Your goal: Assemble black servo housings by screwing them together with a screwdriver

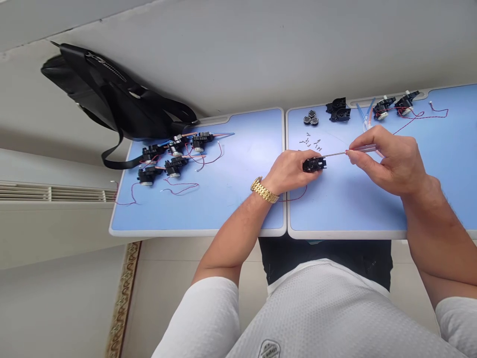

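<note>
My left hand (292, 171) is closed around a small black plastic assembly (315, 164) above the right blue table. A thin red wire (298, 197) trails from beneath that hand. In my right hand (391, 159) is a screwdriver (335, 154), gripped by its clear handle. Its metal shaft points left, with the tip at the upper edge of the assembly; whether it sits in a screw cannot be made out. Several small screws (316, 145) lie loose just beyond my left hand.
Three small round parts (310, 118) and black plastic housings (338, 109) lie at the back, left of two wired assemblies (383, 107). Several similar assemblies (175, 165) rest on the left table (238, 209). A black bag (108, 94) leans on the wall; a seam separates the tables.
</note>
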Demonstrator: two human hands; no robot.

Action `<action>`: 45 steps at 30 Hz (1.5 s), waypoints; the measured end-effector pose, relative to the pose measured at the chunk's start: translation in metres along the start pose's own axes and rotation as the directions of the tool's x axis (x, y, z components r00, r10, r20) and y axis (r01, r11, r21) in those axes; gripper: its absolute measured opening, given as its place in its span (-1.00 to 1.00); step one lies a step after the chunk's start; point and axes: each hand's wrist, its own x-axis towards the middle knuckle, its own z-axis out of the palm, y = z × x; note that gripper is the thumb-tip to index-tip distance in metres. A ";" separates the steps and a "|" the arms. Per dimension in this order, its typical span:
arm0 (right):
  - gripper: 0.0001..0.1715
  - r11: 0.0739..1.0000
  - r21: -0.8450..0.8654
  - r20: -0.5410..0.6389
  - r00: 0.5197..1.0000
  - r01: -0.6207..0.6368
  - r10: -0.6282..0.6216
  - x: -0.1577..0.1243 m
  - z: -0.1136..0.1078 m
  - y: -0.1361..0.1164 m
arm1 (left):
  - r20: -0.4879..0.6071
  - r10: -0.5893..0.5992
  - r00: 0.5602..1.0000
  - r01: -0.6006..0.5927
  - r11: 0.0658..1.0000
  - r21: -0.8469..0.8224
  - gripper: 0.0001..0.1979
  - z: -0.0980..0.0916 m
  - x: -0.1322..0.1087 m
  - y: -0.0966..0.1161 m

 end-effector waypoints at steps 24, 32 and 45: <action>-0.67 0.994 -0.086 -0.007 0.998 -0.062 0.062 0.001 -0.002 0.000 | 0.036 -0.037 0.999 0.037 0.999 0.004 -0.72 -0.001 0.001 0.002; -0.88 0.997 0.079 -0.013 1.000 -0.020 0.021 0.006 0.000 -0.006 | 0.031 0.008 0.999 -0.009 1.000 0.009 -0.73 0.000 0.000 0.002; -0.64 0.998 -0.047 0.038 0.998 -0.052 0.054 0.004 -0.006 -0.002 | 0.006 0.027 1.000 -0.027 0.999 0.028 -0.71 0.000 0.000 -0.003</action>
